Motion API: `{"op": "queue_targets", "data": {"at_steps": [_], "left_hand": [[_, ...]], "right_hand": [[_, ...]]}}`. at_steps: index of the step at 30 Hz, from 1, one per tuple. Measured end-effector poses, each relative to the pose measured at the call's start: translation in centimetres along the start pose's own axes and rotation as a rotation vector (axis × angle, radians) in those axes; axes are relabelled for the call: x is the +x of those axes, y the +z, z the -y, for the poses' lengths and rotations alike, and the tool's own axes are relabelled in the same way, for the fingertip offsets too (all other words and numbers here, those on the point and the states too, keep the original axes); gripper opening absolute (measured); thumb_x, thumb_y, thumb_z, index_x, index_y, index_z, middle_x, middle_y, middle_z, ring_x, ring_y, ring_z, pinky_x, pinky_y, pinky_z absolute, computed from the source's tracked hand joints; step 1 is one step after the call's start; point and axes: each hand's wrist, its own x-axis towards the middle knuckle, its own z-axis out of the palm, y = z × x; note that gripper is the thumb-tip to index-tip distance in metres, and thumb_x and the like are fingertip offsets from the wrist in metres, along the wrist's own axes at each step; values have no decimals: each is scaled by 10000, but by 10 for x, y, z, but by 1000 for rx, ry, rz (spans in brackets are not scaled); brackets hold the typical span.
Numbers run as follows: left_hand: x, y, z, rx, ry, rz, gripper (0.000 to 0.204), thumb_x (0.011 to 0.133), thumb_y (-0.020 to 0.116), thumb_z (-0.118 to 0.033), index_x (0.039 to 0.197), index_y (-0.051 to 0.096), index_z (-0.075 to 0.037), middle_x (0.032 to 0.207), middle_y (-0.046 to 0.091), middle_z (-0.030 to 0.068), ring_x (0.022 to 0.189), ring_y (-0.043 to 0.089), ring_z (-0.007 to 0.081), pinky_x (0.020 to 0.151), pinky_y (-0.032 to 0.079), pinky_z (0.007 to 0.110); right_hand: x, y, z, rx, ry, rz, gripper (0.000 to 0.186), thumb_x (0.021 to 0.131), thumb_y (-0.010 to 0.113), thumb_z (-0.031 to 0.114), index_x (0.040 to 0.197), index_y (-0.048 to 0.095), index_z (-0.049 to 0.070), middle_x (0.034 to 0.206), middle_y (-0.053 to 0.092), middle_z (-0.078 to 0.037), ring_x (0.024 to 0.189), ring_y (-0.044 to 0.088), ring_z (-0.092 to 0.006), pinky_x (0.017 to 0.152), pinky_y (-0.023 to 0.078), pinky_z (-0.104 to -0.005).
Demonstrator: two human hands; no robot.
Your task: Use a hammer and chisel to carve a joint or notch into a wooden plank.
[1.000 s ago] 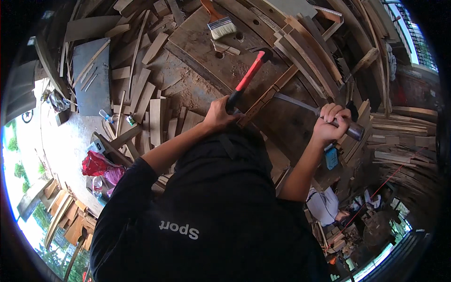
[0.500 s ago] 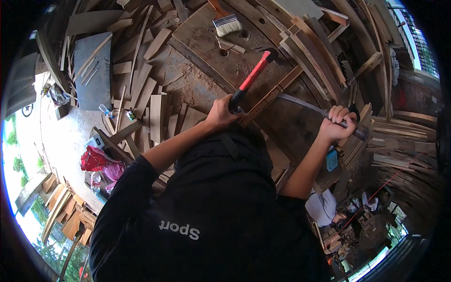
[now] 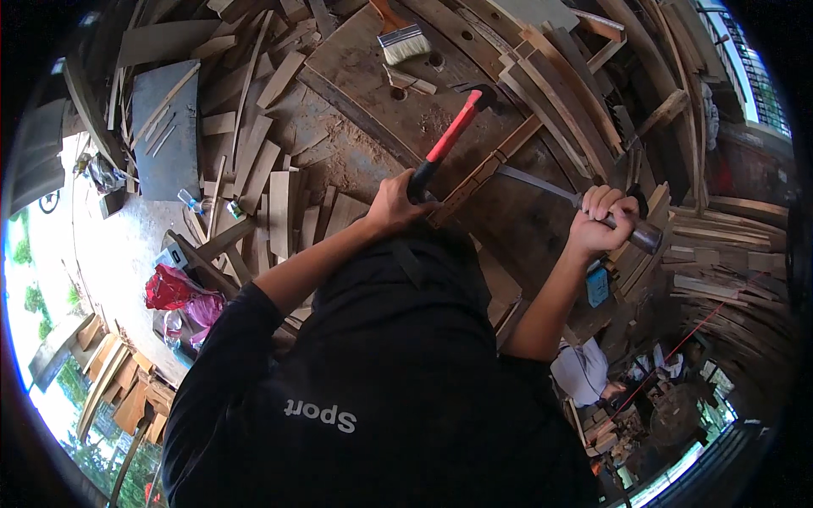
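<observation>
My left hand [image 3: 395, 203] is closed round the black grip of a hammer [image 3: 450, 129], whose red shaft slants up and away to a dark head. That hand also rests against the near end of a narrow notched wooden piece [image 3: 471, 190]. Closed round a dark handle, my right hand [image 3: 601, 220] holds a chisel [image 3: 538, 181]. Its long blade points left, and the tip meets the side of the wooden piece near a notch. Whether the tip is biting into the wood I cannot tell.
A wide brush [image 3: 403, 44] lies on the wooden workbench [image 3: 356, 69], near round holes. Curved wooden strips [image 3: 563, 106] are stacked at the far right. Boards and offcuts [image 3: 284, 212] cover the floor at left. Behind on the right, another person [image 3: 581, 372] is partly visible.
The whole scene has shifted very slightly left in view. My hands keep their grips on the hammer and the chisel, and the chisel tip stays at the wooden piece.
</observation>
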Motion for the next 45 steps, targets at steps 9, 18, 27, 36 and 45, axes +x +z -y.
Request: {"op": "queue_targets", "data": {"at_steps": [9,18,27,36,45], "left_hand": [[-2,3,-10,55,-29,-15,505,716,860,-346,941,593,19,720,626,170,664,634,298,634,490,408],[-13,-9,-20,179,14,-60,337,929,646,-306,978,598,24,751,604,270,724,625,443,631,470,460],[-20,-38,-79,182,100,-291,364,958,631,-331,970,610,32,594,529,129,526,504,190,519,419,375],[-58,-68,-165,-69,92,-213,255,1036,547,-276,971,584,-32,649,520,-34,472,431,31,421,329,230],[-98,-77,-226,-141,91,-119,349,1031,527,-350,941,569,-15,619,493,-37,506,432,33,459,328,221]], "right_hand": [[-6,5,-2,17,-30,46,97,851,469,103,815,380,87,602,415,-44,490,347,-158,471,351,-302],[-11,26,-5,-57,-85,44,76,837,469,50,814,399,67,591,400,-34,483,364,-131,456,355,-284],[-5,26,-8,-55,-108,56,110,892,479,10,820,433,80,629,462,-11,513,410,-92,481,367,-269],[-13,21,-14,-121,-27,-46,110,932,567,159,825,539,150,695,534,9,572,503,-109,491,346,-358],[-9,29,-39,-198,-89,-110,156,879,586,38,761,516,112,634,512,27,506,458,-90,474,381,-273]]}}
